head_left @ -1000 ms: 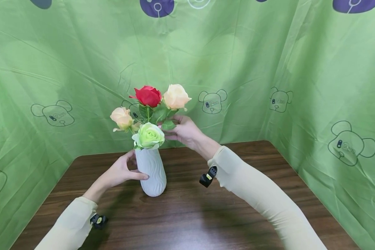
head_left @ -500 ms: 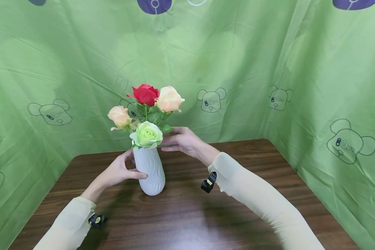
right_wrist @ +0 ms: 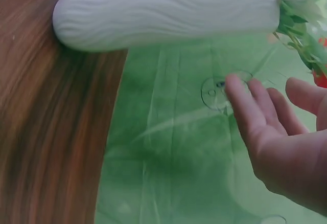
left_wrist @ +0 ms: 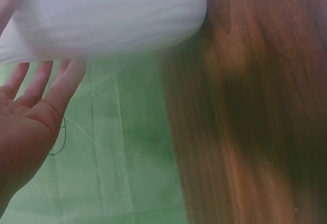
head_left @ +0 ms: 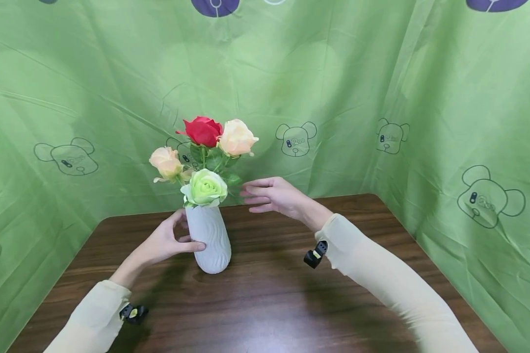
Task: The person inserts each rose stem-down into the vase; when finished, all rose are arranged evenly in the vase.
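A white vase (head_left: 208, 238) with a wavy ridged surface stands upright on the wooden table. My left hand (head_left: 162, 241) grips it from the left, thumb on the near side and the other fingers around the back, partly hidden. In the vase are a red rose (head_left: 203, 131), a green rose (head_left: 206, 187) low at the front, a peach rose (head_left: 166, 163) at left and a cream rose (head_left: 237, 138) at right. My right hand (head_left: 277, 197) is in the air right of the vase, fingers loosely extended and holding nothing. In the right wrist view a gap separates its fingertips from the vase (right_wrist: 168, 14).
The brown wooden table (head_left: 265, 294) has its far edge just behind the vase. Green cloth (head_left: 335, 98) printed with bear outlines hangs at the back and both sides. A black wrist camera (head_left: 315, 254) sits on the right sleeve, another (head_left: 134, 314) on the left.
My right hand has let go among the stems and leaves and drawn back to the right. The cream rose now leans closer to the red one. My left hand keeps its grip on the vase.
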{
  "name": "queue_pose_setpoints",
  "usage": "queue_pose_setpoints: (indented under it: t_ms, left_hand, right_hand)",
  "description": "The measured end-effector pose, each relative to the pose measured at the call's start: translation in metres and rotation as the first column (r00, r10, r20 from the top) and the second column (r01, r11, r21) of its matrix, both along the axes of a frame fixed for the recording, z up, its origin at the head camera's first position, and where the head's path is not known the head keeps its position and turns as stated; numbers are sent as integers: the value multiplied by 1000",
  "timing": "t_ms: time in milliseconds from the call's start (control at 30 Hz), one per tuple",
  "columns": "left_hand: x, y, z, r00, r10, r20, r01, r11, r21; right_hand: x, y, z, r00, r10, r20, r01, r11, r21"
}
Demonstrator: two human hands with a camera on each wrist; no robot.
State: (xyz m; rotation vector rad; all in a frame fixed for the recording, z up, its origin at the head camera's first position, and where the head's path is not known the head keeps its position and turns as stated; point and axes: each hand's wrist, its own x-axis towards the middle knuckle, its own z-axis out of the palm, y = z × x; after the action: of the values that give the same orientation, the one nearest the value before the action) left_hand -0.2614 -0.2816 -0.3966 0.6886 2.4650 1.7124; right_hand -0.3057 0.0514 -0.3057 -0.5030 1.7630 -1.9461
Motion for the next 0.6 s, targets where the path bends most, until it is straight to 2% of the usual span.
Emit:
queue_pose_setpoints:
  t_ms: [100,200,267,333,433,500,600]
  left_hand:
    - [1,-2,3,998,-7,-56,6,1000,-23]
    - [3,-9,8,989,18,-146,-32,995,-92]
    - [4,-14,12,974,43,-221,-77,986,-147]
    - [5,-19,16,956,72,-286,-131,972,-194]
    - [7,-24,20,934,115,-338,-201,951,-234]
    - [8,-27,23,920,142,-366,-247,933,-260]
    - [11,-31,25,891,181,-416,-318,903,-290]
  right_hand:
    - [0,15,3,994,-44,-97,51,997,63]
    - [0,30,6,978,-97,-184,116,989,96]
    - [0,41,10,961,-130,-243,161,980,113]
    - [1,52,13,932,-156,-328,214,965,151]
    - [5,72,15,854,-173,-490,322,917,237]
    - [8,85,16,781,-155,-605,409,859,307]
    - [11,104,14,676,-92,-731,526,756,391]
